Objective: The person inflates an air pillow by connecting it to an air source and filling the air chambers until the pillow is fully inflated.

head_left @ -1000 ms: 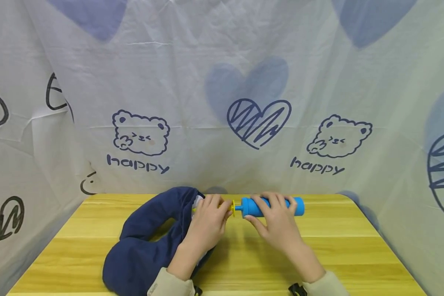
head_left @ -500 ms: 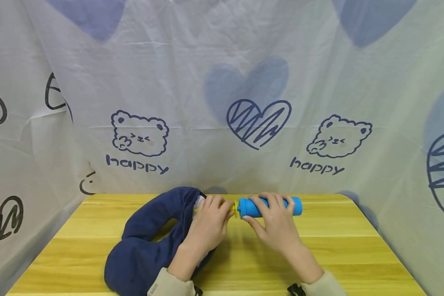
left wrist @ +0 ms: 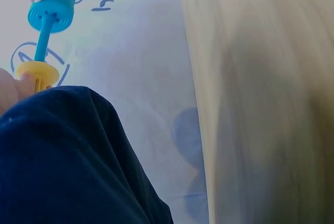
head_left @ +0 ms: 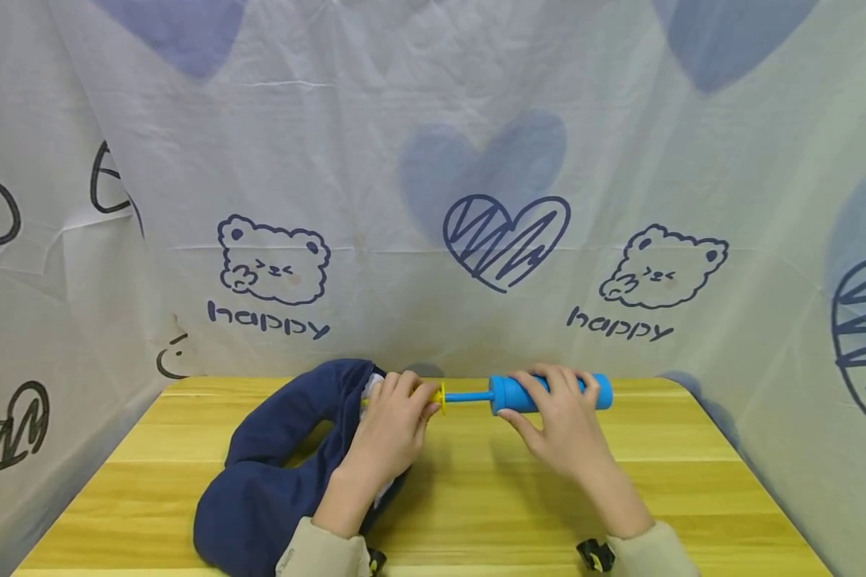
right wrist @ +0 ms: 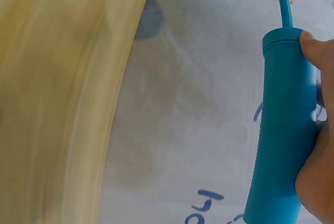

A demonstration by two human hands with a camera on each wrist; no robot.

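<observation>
A hand air pump with a ribbed blue barrel (head_left: 503, 395) and a yellow end with a round flange (head_left: 443, 398) lies level above the table. My right hand (head_left: 566, 421) grips the barrel, thumb near its collar, as the right wrist view shows. My left hand (head_left: 391, 425) pinches the yellow end just behind the flange, close against a navy U-shaped neck pillow (head_left: 248, 513). A length of blue rod (head_left: 469, 397) shows between flange and barrel. White material (head_left: 371, 385) peeks out at the pillow's side; the yellow tip is mostly hidden by my left fingers.
The pillow rests on a wooden table (head_left: 693, 497), left of centre. Behind it hangs a pale cloth (head_left: 390, 304) printed with hearts and bears, and it covers the sides too. Both wrists carry black straps, partly under beige sleeves (head_left: 321, 549).
The rod was pushed almost fully in half a second ago; now the barrel is drawn rightward and more rod shows. My left hand and the pillow have shifted slightly left.
</observation>
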